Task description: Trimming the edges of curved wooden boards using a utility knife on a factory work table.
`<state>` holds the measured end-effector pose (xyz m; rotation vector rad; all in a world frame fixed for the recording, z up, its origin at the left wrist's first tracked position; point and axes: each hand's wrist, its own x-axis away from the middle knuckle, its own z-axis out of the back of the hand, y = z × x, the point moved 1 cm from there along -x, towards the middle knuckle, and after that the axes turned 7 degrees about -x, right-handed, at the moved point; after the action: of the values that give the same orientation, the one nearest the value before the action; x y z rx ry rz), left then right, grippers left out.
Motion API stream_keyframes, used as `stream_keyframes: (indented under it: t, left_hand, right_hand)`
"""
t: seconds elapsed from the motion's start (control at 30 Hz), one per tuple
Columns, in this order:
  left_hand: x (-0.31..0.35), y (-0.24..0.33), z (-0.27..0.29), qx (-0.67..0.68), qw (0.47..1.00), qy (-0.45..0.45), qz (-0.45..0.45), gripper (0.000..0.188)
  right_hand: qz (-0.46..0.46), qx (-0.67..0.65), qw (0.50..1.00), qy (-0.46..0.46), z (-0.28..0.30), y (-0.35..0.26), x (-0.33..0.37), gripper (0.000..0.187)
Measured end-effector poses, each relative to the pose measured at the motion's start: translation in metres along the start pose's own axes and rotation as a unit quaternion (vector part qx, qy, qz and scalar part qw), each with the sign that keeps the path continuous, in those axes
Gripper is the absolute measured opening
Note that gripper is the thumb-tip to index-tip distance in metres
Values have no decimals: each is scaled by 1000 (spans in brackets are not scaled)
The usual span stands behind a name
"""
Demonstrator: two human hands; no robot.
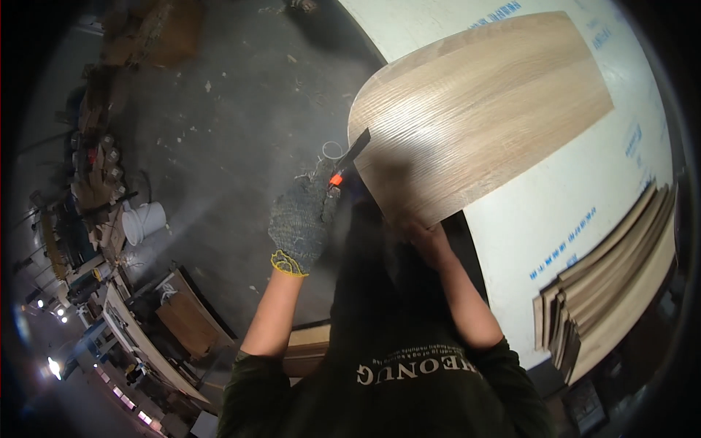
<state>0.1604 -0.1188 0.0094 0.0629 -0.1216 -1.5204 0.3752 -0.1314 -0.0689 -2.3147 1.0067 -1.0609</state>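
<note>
My left hand (301,219), in a grey knit glove with a yellow cuff, is closed round a tool with a flat dark blade (356,150) and an orange part (336,179). The blade's tip overlaps the left edge of a wood-grain board (482,109), which has one rounded end. A thin pale curl of strip (332,150) hangs beside the blade. At the board's near corner, my bare right hand (422,235) is closed on the edge. Its fingers are partly hidden in shadow. The board lies on a white-topped surface and juts past its left side.
The white sheet (526,233) with blue print covers the work surface. Several narrow wood-grain pieces (606,285) are stacked at the right. On the grey floor (212,139) at left stand a white bucket (144,223) and piled scraps (98,175). A brown panel (188,321) leans at lower left.
</note>
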Motion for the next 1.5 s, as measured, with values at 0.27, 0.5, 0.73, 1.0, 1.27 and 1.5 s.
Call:
stream_keyframes:
  t: [0.27, 0.5, 0.73, 1.0, 1.27, 1.5]
  left_hand:
    - [51, 34, 3, -4, 999, -32, 23, 46]
    - [61, 36, -4, -28, 1000, -5, 12, 43]
    - [50, 29, -3, -61, 998, -10, 5, 43]
    - [13, 20, -4, -64, 998, 14, -9, 41]
    - [25, 20, -15, -29, 986, 99, -128, 42]
    - [85, 67, -6, 44, 991, -126, -26, 46]
  right_hand:
    - [-58, 121, 988, 77, 26, 21, 55, 23]
    - [-53, 102, 991, 69, 22, 17, 56, 17]
    - [-27, 93, 994, 40, 28, 25, 51, 14]
    - [-27, 46, 998, 41, 27, 25, 52, 14]
    - [-115, 82, 987, 81, 61, 14, 106, 15]
    - [-240, 415, 868, 128, 45, -30, 212, 24]
